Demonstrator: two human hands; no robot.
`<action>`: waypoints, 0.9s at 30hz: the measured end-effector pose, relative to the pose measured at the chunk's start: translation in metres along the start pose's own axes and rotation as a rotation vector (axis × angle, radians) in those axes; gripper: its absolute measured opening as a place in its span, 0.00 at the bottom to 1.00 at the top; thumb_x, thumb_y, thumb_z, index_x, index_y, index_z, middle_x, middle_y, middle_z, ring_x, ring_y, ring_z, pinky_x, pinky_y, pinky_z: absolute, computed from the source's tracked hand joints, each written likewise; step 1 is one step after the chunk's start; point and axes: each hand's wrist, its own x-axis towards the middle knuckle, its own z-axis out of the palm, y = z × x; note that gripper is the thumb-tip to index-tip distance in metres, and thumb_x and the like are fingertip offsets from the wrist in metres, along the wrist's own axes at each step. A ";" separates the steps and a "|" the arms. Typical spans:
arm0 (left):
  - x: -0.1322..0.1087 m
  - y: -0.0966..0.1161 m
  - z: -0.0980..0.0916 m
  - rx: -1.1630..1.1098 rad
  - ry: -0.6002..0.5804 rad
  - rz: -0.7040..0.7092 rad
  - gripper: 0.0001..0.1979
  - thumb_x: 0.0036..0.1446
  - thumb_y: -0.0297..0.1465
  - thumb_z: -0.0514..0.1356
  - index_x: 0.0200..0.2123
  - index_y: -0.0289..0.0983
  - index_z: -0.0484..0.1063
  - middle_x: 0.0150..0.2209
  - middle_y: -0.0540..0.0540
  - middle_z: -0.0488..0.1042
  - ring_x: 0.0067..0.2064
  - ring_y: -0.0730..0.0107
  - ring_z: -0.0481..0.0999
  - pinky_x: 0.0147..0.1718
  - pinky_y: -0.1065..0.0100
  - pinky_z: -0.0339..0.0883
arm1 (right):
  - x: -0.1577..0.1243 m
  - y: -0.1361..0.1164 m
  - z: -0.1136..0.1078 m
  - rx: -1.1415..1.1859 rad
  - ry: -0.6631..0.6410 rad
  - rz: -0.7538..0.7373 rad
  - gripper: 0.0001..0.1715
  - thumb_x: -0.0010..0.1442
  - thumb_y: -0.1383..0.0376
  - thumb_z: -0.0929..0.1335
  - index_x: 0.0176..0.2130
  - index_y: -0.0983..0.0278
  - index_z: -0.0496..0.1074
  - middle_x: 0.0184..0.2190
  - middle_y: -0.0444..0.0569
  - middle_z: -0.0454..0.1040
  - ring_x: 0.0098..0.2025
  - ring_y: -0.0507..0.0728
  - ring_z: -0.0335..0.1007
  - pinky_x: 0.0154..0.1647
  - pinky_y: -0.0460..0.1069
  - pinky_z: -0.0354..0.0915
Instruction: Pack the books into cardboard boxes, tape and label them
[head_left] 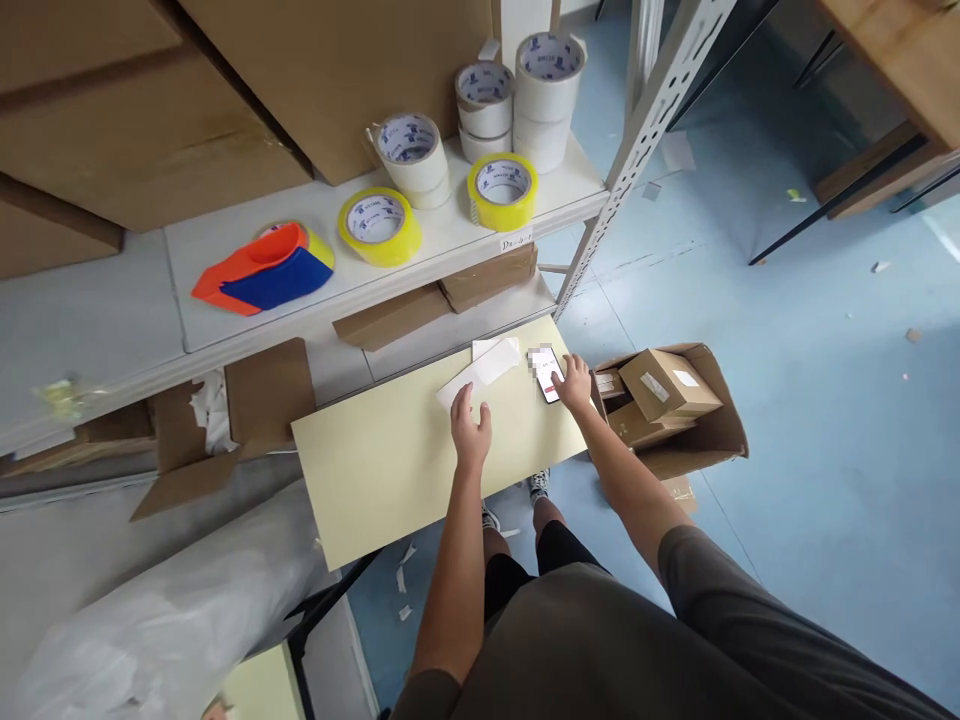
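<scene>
Head view is showing an orange-and-blue tape dispenser [262,270] lying on the shelf [202,250] at left. Lower down, the left hand [471,428] is resting on the pale yellow tabletop [390,470], fingers loosely apart and holding nothing, just below white paper slips [484,375]. Beside them a lit phone [550,384] is lying flat, with the right hand [576,384] touching its edge; grip unclear.

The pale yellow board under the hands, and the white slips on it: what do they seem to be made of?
The pale yellow board looks like laminated wood or plastic sheet: flat, rigid, matt, even colour; which one is unclear. The white slips look like thin matt paper, lying flat, by the left hand.
</scene>
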 end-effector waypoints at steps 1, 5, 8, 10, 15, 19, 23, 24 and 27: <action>0.000 0.000 -0.003 0.007 0.013 0.007 0.27 0.71 0.35 0.57 0.71 0.43 0.65 0.69 0.37 0.69 0.70 0.54 0.67 0.63 0.53 0.70 | -0.002 -0.006 -0.005 0.008 0.012 -0.020 0.32 0.68 0.58 0.65 0.67 0.68 0.66 0.69 0.68 0.65 0.68 0.73 0.60 0.66 0.65 0.63; 0.005 0.005 -0.028 0.008 0.061 0.025 0.26 0.71 0.35 0.57 0.70 0.44 0.67 0.68 0.38 0.70 0.70 0.55 0.68 0.66 0.52 0.68 | -0.015 -0.042 -0.031 0.102 0.087 -0.150 0.32 0.68 0.58 0.66 0.67 0.64 0.67 0.69 0.65 0.66 0.69 0.72 0.61 0.68 0.68 0.62; 0.009 0.012 -0.061 -0.010 0.103 0.041 0.25 0.71 0.35 0.56 0.69 0.44 0.68 0.68 0.38 0.70 0.71 0.55 0.68 0.67 0.52 0.67 | -0.032 -0.083 -0.052 0.174 0.138 -0.268 0.32 0.68 0.57 0.66 0.67 0.63 0.67 0.70 0.64 0.66 0.70 0.72 0.61 0.69 0.69 0.62; 0.010 0.015 -0.090 -0.020 0.136 0.045 0.24 0.72 0.36 0.56 0.69 0.44 0.68 0.69 0.39 0.70 0.71 0.56 0.67 0.67 0.52 0.67 | -0.045 -0.116 -0.066 0.205 0.164 -0.337 0.31 0.69 0.57 0.66 0.67 0.63 0.67 0.70 0.64 0.66 0.71 0.71 0.61 0.70 0.68 0.62; 0.001 0.009 -0.170 -0.063 0.240 0.023 0.25 0.72 0.37 0.57 0.70 0.44 0.68 0.70 0.39 0.69 0.72 0.55 0.67 0.69 0.51 0.64 | -0.083 -0.205 -0.095 0.278 0.207 -0.490 0.31 0.71 0.55 0.66 0.68 0.61 0.68 0.70 0.61 0.67 0.72 0.69 0.62 0.71 0.68 0.64; -0.016 -0.007 -0.235 -0.072 0.324 0.030 0.27 0.71 0.39 0.59 0.70 0.41 0.68 0.70 0.38 0.69 0.72 0.53 0.66 0.72 0.50 0.60 | -0.116 -0.270 -0.101 0.330 0.151 -0.612 0.31 0.70 0.55 0.67 0.67 0.61 0.69 0.69 0.60 0.69 0.71 0.69 0.65 0.70 0.68 0.66; -0.042 -0.027 -0.300 -0.054 0.398 0.020 0.28 0.71 0.41 0.59 0.70 0.40 0.68 0.70 0.37 0.70 0.72 0.51 0.67 0.73 0.48 0.58 | -0.151 -0.327 -0.082 0.369 0.045 -0.733 0.32 0.70 0.54 0.67 0.69 0.59 0.69 0.70 0.59 0.69 0.71 0.69 0.65 0.70 0.68 0.66; -0.051 -0.033 -0.316 -0.046 0.415 0.010 0.28 0.71 0.41 0.59 0.70 0.40 0.68 0.70 0.37 0.70 0.72 0.51 0.66 0.73 0.48 0.58 | -0.160 -0.341 -0.075 0.377 0.016 -0.769 0.32 0.70 0.54 0.67 0.69 0.59 0.69 0.70 0.59 0.69 0.72 0.69 0.64 0.70 0.68 0.66; -0.083 -0.050 -0.359 -0.024 0.486 -0.049 0.29 0.70 0.41 0.60 0.71 0.40 0.68 0.70 0.36 0.69 0.73 0.49 0.66 0.73 0.47 0.58 | -0.185 -0.377 -0.052 0.401 -0.080 -0.877 0.33 0.70 0.54 0.67 0.70 0.58 0.68 0.71 0.58 0.67 0.73 0.69 0.63 0.70 0.68 0.66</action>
